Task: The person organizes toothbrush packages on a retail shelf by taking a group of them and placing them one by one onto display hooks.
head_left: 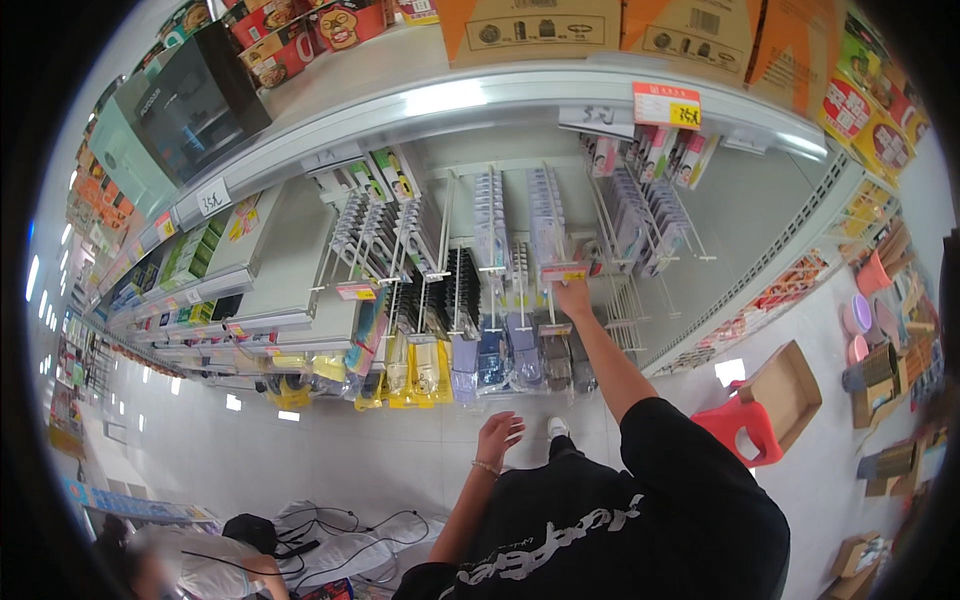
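My right hand (pixel 572 297) reaches forward to the display hooks, just below a red and yellow price tag (pixel 563 272) on a hook's end. Its fingers are mostly hidden at the tag, so I cannot see whether they grip anything. Behind the tag hangs a row of pale lilac packages (pixel 546 215), beside a similar row (pixel 491 215) to its left. My left hand (pixel 500 438) hovers low in front of my body, empty, its fingers loosely bent and apart. A beaded bracelet (pixel 486 467) circles that wrist.
Dark packages (pixel 462 292) and yellow bagged goods (pixel 420 368) hang lower left. Boxes (pixel 540 28) line the top shelf (pixel 345 65). Right on the floor are a red stool (pixel 745 425) and an open carton (pixel 786 395). Another person (pixel 205 560) is at lower left, near cables.
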`<action>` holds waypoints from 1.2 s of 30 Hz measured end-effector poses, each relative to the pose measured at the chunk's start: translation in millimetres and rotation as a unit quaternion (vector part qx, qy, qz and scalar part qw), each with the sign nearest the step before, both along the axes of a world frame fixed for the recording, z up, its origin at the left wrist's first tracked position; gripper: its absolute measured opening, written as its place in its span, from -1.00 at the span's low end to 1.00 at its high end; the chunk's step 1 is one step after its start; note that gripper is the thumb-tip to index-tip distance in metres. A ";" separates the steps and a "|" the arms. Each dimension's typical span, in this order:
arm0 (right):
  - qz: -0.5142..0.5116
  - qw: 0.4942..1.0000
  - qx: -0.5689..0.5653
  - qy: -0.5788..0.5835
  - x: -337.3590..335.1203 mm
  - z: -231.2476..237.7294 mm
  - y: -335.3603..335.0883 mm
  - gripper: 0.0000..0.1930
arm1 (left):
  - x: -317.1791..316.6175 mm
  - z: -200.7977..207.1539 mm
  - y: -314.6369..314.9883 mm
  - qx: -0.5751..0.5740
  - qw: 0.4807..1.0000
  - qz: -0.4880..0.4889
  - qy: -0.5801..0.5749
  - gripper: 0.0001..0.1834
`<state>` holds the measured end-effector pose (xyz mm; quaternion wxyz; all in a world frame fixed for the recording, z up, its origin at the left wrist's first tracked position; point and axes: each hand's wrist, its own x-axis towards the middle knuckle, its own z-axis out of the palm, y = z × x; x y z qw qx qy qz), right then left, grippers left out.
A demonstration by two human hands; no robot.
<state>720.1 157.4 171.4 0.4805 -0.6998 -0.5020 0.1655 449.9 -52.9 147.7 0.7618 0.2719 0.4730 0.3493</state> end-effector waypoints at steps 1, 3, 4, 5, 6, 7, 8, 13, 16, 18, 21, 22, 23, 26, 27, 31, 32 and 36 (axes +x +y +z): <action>-0.002 0.998 -0.044 -0.039 -4.2 9.9 -22.1 -0.46 | -2.0 -1.4 -3.0 0.004 1.000 -0.003 0.000 -0.70; -0.028 0.998 0.016 0.052 4.0 -18.7 -50.6 -0.51 | -1.0 -4.5 -3.6 0.001 1.000 -0.009 0.000 -0.70; -0.024 0.994 0.000 0.104 3.4 -29.1 -72.5 -0.52 | -0.7 -3.9 -3.1 -0.008 1.000 -0.007 0.001 -0.70; -0.022 0.987 -0.016 0.156 5.4 -38.1 -91.9 -0.53 | 0.9 -3.9 -1.4 -0.016 1.000 -0.006 0.003 -0.70; -0.038 0.987 -0.026 0.151 11.8 -47.3 -108.7 -0.53 | 3.8 -5.2 1.6 -0.017 1.000 -0.013 -0.001 -0.71; -0.051 0.988 -0.037 0.144 18.6 -54.5 -126.3 -0.53 | 8.4 -6.5 7.6 -0.014 1.000 -0.021 -0.002 -0.72; -0.063 0.987 -0.049 0.136 25.4 -62.0 -143.3 -0.53 | 14.2 -8.4 17.6 -0.013 1.000 -0.029 -0.003 -0.72; -0.086 0.989 -0.006 0.117 76.0 -45.0 -148.9 -0.50 | 69.3 1.8 74.2 0.062 0.997 -0.047 -0.010 -0.72; -0.083 0.984 0.064 0.145 111.1 -28.2 -112.8 -0.43 | 113.2 -2.7 112.7 0.119 0.991 -0.061 0.023 -0.70; -0.074 0.989 0.043 0.122 123.9 -16.3 -91.6 -0.40 | 144.3 -3.4 136.9 0.132 0.988 -0.060 0.055 -0.67; -0.058 0.993 0.033 0.095 157.1 -29.7 -64.5 -0.35 | 203.0 -0.9 171.0 0.160 0.984 -0.061 0.058 -0.64; -0.044 0.995 0.032 0.089 161.7 -29.5 -55.0 -0.34 | 217.6 -4.3 182.0 0.180 0.980 -0.069 0.041 -0.60; -0.042 0.996 -0.009 0.074 169.5 -27.9 -47.5 -0.33 | 234.0 -6.6 194.2 0.215 0.973 -0.060 0.060 -0.59; -0.015 0.994 -0.109 0.009 154.3 3.1 -41.9 -0.32 | 268.8 -12.9 222.3 0.295 0.951 0.010 0.097 -0.56; 0.002 0.994 -0.109 0.008 158.1 3.5 -45.9 -0.32 | 283.0 -5.0 225.9 0.313 0.945 0.043 0.082 -0.56; 0.040 0.991 -0.125 -0.021 169.3 -4.8 -46.0 -0.34 | 312.2 14.0 253.1 0.209 0.976 0.048 0.046 -0.54; 0.039 0.989 -0.136 -0.038 175.2 -7.7 -45.8 -0.34 | 318.9 18.1 255.5 0.205 0.977 0.063 0.007 -0.53; 0.032 0.994 -0.070 -0.076 198.0 -35.0 -31.7 -0.36 | 350.5 11.7 285.4 0.251 0.961 0.105 -0.044 -0.53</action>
